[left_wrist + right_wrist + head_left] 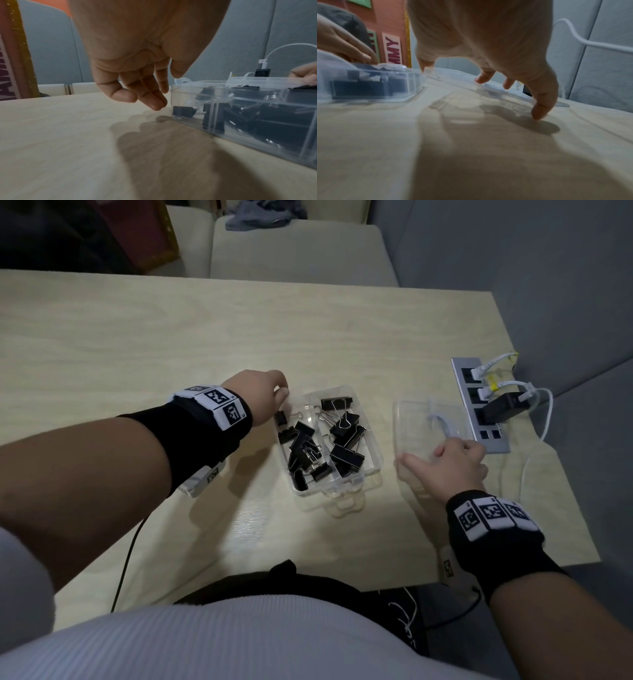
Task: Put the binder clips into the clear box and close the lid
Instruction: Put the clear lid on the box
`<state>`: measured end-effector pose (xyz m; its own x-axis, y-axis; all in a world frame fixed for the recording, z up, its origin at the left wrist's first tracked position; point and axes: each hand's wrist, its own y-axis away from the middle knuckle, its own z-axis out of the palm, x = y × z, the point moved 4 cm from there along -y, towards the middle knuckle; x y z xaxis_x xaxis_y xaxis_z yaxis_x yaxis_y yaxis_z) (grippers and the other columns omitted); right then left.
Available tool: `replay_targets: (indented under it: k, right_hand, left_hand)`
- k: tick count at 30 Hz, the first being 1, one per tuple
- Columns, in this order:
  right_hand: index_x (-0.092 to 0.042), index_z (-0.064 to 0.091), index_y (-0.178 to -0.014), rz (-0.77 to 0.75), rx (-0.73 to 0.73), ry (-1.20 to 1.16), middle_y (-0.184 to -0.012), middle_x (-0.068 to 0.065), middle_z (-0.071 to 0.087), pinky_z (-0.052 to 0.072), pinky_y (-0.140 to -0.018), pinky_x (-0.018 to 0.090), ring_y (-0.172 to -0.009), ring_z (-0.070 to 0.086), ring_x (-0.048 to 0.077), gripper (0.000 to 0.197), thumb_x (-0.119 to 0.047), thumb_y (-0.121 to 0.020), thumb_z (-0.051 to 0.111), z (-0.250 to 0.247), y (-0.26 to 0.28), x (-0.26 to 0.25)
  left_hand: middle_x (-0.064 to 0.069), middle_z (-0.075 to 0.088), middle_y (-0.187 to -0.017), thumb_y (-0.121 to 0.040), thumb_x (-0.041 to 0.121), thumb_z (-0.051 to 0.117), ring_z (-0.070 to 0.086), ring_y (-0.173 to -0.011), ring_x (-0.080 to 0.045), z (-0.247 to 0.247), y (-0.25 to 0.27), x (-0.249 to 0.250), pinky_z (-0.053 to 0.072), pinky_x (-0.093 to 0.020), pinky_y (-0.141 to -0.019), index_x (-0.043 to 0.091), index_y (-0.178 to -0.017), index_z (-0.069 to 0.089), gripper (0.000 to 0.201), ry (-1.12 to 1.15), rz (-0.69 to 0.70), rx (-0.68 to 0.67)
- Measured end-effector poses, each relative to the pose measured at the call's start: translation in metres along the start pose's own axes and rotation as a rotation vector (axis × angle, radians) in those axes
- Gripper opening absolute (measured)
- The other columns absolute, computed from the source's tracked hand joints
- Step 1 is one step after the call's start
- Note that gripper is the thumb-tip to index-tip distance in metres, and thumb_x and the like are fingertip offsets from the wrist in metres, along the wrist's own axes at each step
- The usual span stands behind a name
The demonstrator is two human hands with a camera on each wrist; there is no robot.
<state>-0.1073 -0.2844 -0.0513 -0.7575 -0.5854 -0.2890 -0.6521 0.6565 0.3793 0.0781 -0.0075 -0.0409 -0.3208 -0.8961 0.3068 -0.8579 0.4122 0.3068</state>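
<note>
Tilted clear lid (453, 81) under right hand (488, 40), clip-filled box (368, 83) left

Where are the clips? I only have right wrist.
Observer: All in the box. Head view shows clips on both sides of its divider and none on the table.
Operator: Left grip holding anything?
Observer: No. The left grip is empty, with its fingers loosely curled beside the box's far-left corner.
Operator: What's past the lid?
Observer: A power strip with cables plugged in lies just right of the lid.
</note>
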Motion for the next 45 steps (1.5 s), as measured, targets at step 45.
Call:
replay_targets:
  k: [45]
  right_hand:
    - [-0.022,0.042,-0.138,-0.492,-0.077,0.152,-0.148,0.006,0.03,0.04,-0.1,0.041,-0.13,0.03,0.031,0.057,-0.049,-0.089,0.055,0.036,0.081,-0.104]
  left_hand:
    - [-0.002,0.067,-0.114,-0.087,0.033,0.062,0.059,-0.104,-0.025,-0.018,0.006,0.02,0.047,-0.035,-0.087,0.023,-0.117,0.056,0.032,-0.004,0.066,-0.16]
